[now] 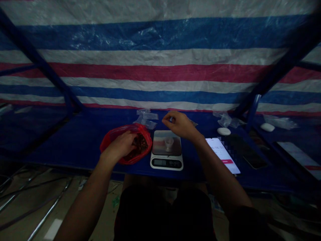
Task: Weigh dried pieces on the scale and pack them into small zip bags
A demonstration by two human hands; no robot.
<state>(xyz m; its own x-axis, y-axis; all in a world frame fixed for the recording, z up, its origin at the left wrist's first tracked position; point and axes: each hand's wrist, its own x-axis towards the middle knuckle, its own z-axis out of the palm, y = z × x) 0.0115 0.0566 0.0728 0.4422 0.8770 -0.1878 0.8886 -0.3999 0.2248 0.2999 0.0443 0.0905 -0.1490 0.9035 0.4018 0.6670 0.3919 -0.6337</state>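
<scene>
A person's left hand (pixel 122 144) reaches palm-down into a red bag (pixel 125 147) on the blue table (pixel 75 144), fingers curled among dark contents too dim to identify. The right hand (pixel 179 125) hovers above a scale (pixel 167 150), fingertips pinched on something small and unclear. A lit phone (pixel 223 154) lies beside it, partly blurred.

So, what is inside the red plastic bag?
The red plastic bag holds dark brownish bits; too dim to name. The left hand reaches inside and covers the rest.
</scene>
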